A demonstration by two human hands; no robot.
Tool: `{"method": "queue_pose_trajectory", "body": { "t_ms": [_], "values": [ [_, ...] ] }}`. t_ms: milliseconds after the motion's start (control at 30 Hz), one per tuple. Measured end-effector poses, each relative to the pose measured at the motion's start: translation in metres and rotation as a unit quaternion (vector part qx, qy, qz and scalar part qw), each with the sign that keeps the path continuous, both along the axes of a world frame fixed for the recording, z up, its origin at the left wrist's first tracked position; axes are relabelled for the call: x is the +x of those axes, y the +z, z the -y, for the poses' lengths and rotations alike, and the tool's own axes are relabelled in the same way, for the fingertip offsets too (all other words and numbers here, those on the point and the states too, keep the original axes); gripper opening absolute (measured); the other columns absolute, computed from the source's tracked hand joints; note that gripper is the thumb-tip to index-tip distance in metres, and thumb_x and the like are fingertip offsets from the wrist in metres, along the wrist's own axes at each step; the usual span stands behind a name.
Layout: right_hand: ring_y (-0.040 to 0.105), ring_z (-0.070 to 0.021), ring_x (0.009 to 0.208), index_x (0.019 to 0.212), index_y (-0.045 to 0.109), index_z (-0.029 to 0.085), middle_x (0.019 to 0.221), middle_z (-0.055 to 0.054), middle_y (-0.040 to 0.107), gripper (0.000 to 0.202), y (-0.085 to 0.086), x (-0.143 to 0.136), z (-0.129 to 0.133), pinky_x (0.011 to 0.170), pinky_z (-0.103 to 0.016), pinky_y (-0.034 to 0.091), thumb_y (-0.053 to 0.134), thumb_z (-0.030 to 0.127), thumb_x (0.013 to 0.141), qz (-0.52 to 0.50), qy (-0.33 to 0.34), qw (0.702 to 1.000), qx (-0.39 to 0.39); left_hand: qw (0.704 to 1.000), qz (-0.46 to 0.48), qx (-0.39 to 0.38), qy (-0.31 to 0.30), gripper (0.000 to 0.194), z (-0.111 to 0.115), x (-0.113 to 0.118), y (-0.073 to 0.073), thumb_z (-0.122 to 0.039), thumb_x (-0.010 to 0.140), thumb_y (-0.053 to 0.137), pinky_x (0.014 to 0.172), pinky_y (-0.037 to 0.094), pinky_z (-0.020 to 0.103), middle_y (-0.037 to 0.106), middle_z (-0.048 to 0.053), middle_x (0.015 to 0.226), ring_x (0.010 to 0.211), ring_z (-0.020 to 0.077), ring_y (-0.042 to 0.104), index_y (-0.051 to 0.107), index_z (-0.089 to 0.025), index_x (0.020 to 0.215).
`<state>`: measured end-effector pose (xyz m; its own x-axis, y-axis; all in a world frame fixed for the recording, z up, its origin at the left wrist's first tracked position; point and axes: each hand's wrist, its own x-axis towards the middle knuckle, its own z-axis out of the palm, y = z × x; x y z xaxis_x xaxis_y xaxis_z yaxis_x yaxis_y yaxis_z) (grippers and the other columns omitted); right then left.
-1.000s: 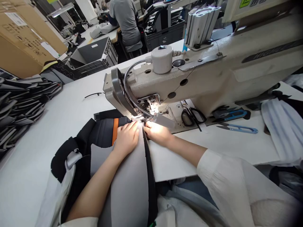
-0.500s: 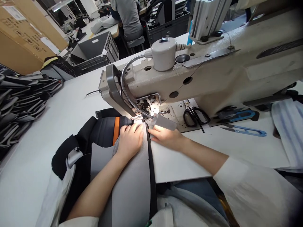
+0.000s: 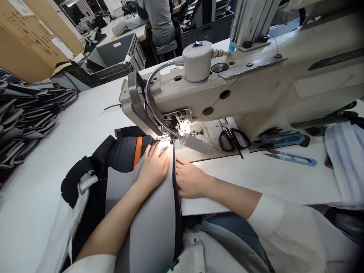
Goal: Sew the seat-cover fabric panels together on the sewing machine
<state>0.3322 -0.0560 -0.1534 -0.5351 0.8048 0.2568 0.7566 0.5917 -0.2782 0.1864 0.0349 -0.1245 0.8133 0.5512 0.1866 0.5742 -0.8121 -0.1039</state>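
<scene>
A grey fabric panel point(image 3: 153, 223) with a black edge strip point(image 3: 176, 212) runs up to the lit needle area of a sewing machine point(image 3: 173, 127). My left hand point(image 3: 155, 165) lies on the panel just in front of the presser foot, palm down, fingers stretched out and slightly apart. On the other side, my right hand point(image 3: 190, 178) holds the panel's black edge, its fingertips partly hidden at the strip. Left of the hands, the dark padded part point(image 3: 122, 153) with an orange band point(image 3: 137, 152) lies joined or bunched against the grey panel. The needle tip cannot be made out.
Black-handled scissors point(image 3: 234, 140) lie on the machine bed, with blue thread snips point(image 3: 295, 157) to the right. A striped cloth point(image 3: 347, 163) is at the far right. Stacked fabric pieces point(image 3: 25, 117), a cardboard box point(image 3: 36, 38) and a grey crate point(image 3: 116, 57) stand left; a person point(image 3: 160, 22) sits beyond.
My right hand has moved down along the black edge, away from the needle. My left hand stays on the panel near the presser foot. The view has shifted slightly.
</scene>
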Motion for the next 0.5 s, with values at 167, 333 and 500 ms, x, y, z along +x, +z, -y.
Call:
{"method": "queue_pose_trajectory", "body": {
  "t_ms": [167, 333, 500],
  "values": [
    [0.048, -0.0280, 0.109, 0.102, 0.064, 0.009, 0.105, -0.014, 0.064, 0.035, 0.002, 0.004, 0.007, 0.108, -0.048, 0.020, 0.053, 0.031, 0.077, -0.006, -0.055, 0.998, 0.006, 0.999, 0.029, -0.018, 0.001, 0.035, -0.001, 0.004, -0.002, -0.023, 0.092, 0.032, 0.107, 0.030, 0.046, 0.052, 0.017, 0.126, 0.124, 0.0265, 0.043, 0.060, -0.011, 0.107],
    [0.047, -0.0285, 0.111, 0.101, 0.062, 0.009, 0.103, -0.013, 0.063, 0.030, 0.002, 0.009, 0.011, 0.103, -0.050, 0.025, 0.051, 0.030, 0.082, 0.000, -0.110, 0.992, 0.058, 1.000, 0.002, -0.028, 0.003, 0.036, 0.005, -0.004, -0.005, -0.023, 0.092, 0.033, 0.107, 0.027, 0.053, 0.048, 0.017, 0.133, 0.127, 0.0291, 0.038, 0.058, -0.014, 0.116],
    [0.050, -0.0192, 0.072, 0.075, 0.057, 0.016, 0.071, -0.004, 0.056, 0.011, 0.001, 0.011, 0.008, 0.069, -0.035, 0.040, 0.052, 0.025, 0.080, 0.009, -0.119, 0.981, 0.152, 0.998, 0.010, -0.056, 0.017, 0.035, 0.006, -0.001, -0.005, -0.022, 0.091, 0.034, 0.101, 0.032, 0.052, 0.044, 0.019, 0.135, 0.124, 0.0295, 0.041, 0.059, -0.015, 0.116]
  ]
}}
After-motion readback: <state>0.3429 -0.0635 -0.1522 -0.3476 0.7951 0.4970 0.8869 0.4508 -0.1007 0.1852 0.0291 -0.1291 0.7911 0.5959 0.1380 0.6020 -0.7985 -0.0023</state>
